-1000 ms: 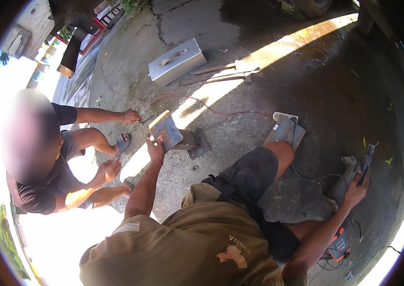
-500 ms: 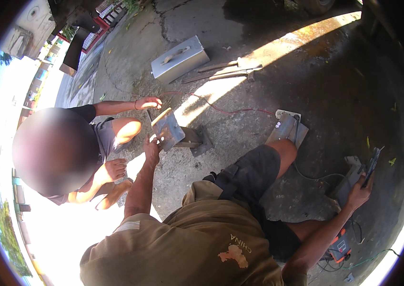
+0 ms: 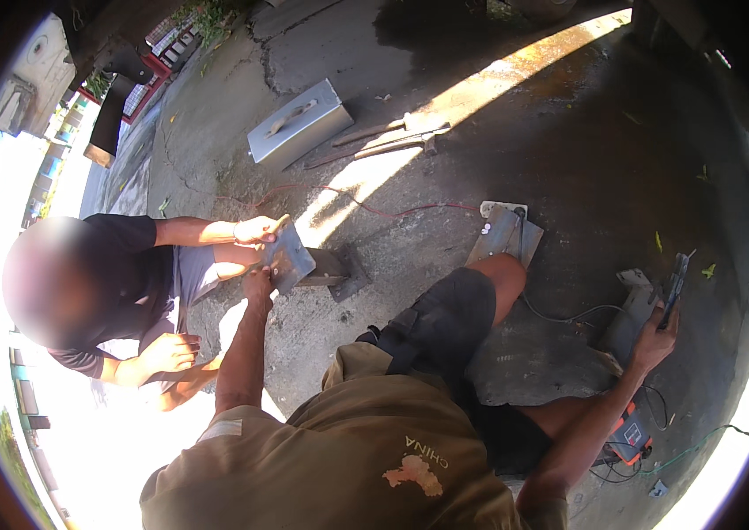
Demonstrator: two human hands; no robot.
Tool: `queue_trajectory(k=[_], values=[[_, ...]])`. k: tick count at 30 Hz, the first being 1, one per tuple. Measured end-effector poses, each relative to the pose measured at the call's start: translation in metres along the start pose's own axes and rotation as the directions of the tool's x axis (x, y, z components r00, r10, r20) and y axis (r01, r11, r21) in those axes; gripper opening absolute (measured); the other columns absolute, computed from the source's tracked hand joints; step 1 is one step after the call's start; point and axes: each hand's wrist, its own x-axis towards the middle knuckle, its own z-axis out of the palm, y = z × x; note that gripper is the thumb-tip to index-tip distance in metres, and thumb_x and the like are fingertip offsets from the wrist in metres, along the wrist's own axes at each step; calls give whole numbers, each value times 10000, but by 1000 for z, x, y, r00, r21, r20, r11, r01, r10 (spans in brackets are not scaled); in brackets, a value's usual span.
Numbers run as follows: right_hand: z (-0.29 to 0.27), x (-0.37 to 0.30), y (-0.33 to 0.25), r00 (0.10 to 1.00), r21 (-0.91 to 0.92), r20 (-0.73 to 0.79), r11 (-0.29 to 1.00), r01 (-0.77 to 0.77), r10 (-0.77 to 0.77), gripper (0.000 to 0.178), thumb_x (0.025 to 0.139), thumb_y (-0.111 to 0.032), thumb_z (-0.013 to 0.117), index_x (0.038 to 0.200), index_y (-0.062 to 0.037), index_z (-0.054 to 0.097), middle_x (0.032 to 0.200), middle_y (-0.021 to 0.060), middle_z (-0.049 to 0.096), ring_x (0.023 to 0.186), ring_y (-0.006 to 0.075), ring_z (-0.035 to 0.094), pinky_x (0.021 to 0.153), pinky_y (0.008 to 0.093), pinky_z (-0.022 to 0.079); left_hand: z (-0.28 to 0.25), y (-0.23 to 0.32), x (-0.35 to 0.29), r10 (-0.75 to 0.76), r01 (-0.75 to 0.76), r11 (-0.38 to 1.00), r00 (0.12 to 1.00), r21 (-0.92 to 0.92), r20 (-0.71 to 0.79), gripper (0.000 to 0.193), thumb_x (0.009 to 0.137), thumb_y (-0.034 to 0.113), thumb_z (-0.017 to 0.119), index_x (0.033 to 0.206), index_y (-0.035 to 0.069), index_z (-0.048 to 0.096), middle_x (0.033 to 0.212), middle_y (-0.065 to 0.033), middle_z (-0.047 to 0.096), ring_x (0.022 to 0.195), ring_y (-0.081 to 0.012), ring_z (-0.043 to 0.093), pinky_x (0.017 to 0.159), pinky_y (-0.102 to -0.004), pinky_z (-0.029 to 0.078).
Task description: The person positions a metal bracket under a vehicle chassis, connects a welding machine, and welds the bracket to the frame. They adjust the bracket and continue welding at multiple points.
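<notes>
My left hand (image 3: 258, 286) grips the near lower edge of a grey metal plate (image 3: 289, 258). The plate leans tilted against a short metal post piece (image 3: 326, 267) with a flat base plate (image 3: 351, 276). A co-worker's hand (image 3: 255, 231) is at the plate's upper corner; their other hand (image 3: 170, 353) is lower down, fingers curled. Far to the right, my right hand (image 3: 654, 340) is closed around a dark, narrow hand tool (image 3: 675, 287) whose exact kind I cannot make out. A grey metal angle piece (image 3: 631, 314) stands just beside that hand.
A grey metal box with a handle (image 3: 299, 124) and long-handled tools (image 3: 392, 141) lie beyond the plate. Another metal plate (image 3: 509, 234) lies by my knee, with a cable (image 3: 560, 316) running from it. An orange-and-black device (image 3: 629, 435) with wires sits below my right forearm.
The co-worker's upper hand has come down onto the plate's corner. The plate has tilted. The whole view has shifted slightly; my hands keep their grips.
</notes>
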Motion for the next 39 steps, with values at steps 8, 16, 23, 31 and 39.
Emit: queue_trajectory(k=[8,16,23,31,39], values=[[-19,-13,-15,992,24,-125,999,38,-35,493,977,-237,661,1387,32,615,1300,283,666,1220,436,643,1008,471,505,101,121,-136,880,-849,401,461,344,113,639,957,136,656,1530,4,405,1605,-270,322,1489,-428,341,1214,-507,305],[-83,18,-104,988,130,14,980,148,-151,510,928,-71,627,1406,57,503,1221,317,602,1076,516,615,956,522,501,260,165,-250,687,-932,285,35,-225,726,561,917,209,732,1414,11,563,1554,-220,431,1400,-450,433,1158,-537,372],[-167,28,-141,982,190,58,967,168,-181,513,986,-144,643,1473,-84,494,1129,240,649,1038,470,648,899,502,510,375,178,-323,445,-968,-120,-252,-222,859,785,933,535,661,1545,89,452,1594,-194,407,1483,-422,351,1199,-619,263],[-187,75,-142,918,-45,-298,965,260,-261,578,966,-155,672,1515,-107,499,992,210,665,818,399,661,776,474,534,395,170,-324,324,-948,-281,-240,-149,915,768,982,593,552,1530,61,471,1625,-190,370,1520,-402,302,1223,-639,205],[-226,163,-128,919,-273,-305,947,169,-252,460,977,-264,659,1383,-51,639,1054,243,733,916,404,731,816,471,570,400,170,-321,253,-946,-270,-249,-179,935,737,986,568,555,1472,14,529,1610,-207,383,1512,-398,314,1235,-636,204]])
